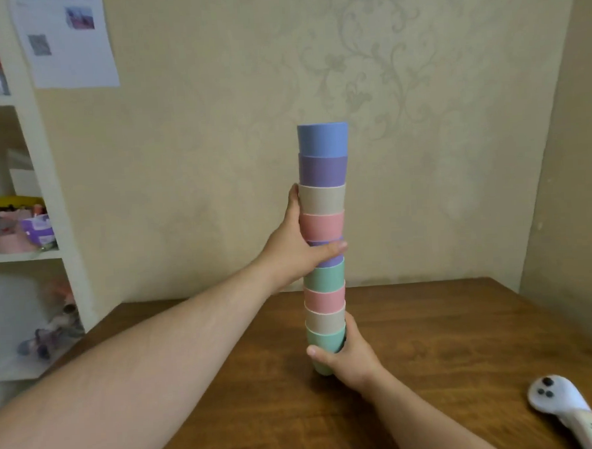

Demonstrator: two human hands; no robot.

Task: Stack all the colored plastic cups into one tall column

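Column of nested cups (323, 223): upright above the wooden table (431, 337), base at or just off the surface. Left hand (295, 245) wrapped mid-column; right hand (349, 355) clasping the bottom green cup (323, 351). Risk: toppling or buckling if released unevenly. Smooth, matte, tapered plastic; slippery.

One head-worn camera looks forward and slightly down, close over the table (431, 337), facing the wall (215, 160).
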